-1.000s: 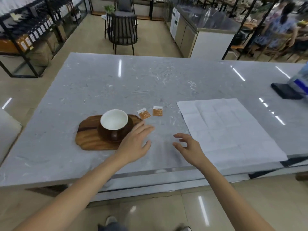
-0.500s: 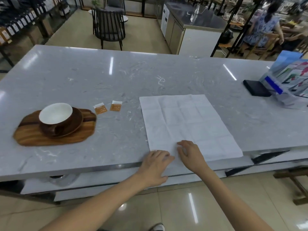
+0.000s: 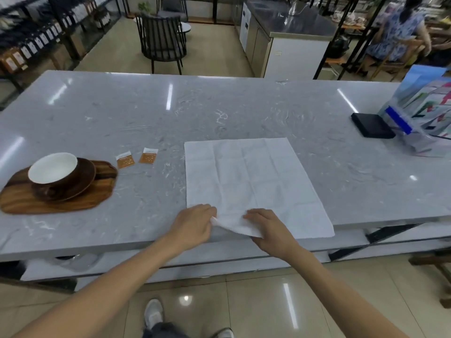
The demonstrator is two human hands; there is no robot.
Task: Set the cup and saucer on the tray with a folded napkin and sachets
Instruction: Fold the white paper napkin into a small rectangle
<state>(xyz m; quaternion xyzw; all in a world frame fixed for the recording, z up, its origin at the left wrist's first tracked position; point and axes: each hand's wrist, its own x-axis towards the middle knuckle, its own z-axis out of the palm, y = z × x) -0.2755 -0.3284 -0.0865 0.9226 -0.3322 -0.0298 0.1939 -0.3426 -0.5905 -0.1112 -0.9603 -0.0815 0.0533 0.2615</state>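
A white napkin (image 3: 249, 181) lies spread flat on the grey marble table (image 3: 219, 113). Its near left corner is lifted off the table. My left hand (image 3: 195, 223) pinches that corner from the left, and my right hand (image 3: 271, 228) grips the same lifted edge from the right. Far to the left, a brown cup with a white inside (image 3: 52, 170) stands on a brown saucer (image 3: 84, 176) on the wooden tray (image 3: 48, 202). Two orange sachets (image 3: 125, 160) (image 3: 148, 156) lie on the table between the tray and the napkin.
A black flat case (image 3: 372, 125) and a clear stand of leaflets (image 3: 424, 111) sit at the table's right end. Beyond the table are a dark chair (image 3: 162, 42), a steel counter (image 3: 290, 32), bottle shelves at left and a seated person (image 3: 397, 30) at far right.
The view swung right, from the tray to the napkin. Both hands left the tray side, reached the napkin's near left corner, and now lift it off the table.
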